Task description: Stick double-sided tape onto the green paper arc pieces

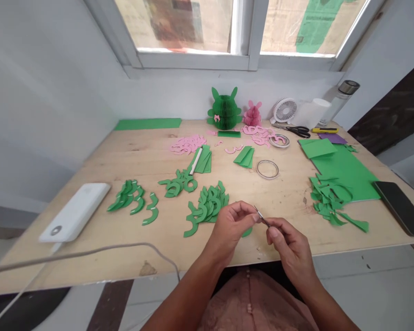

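Near the table's front edge, my right hand (290, 243) is closed around a thin dark tool (263, 220), possibly tweezers, that slants up to the left. A small whitish piece shows near its tip. My left hand (236, 225) pinches close to that tip, thumb against forefinger; what lies between those fingers is too small to make out. Partly hidden behind my left hand, a green paper piece (247, 232) rests on the wood. Just beyond this hand lies a heap of curved green paper cutouts (209, 202).
White-marked green cutouts (127, 195), a white power bank (75, 211) and its cable occupy the left. Tape rings (267, 177), pink cutouts (188, 144) and scissors (298, 130) lie farther back. Green scraps (327, 197) and a phone (402, 207) are right. Paper figures (225, 112) stand by the wall.
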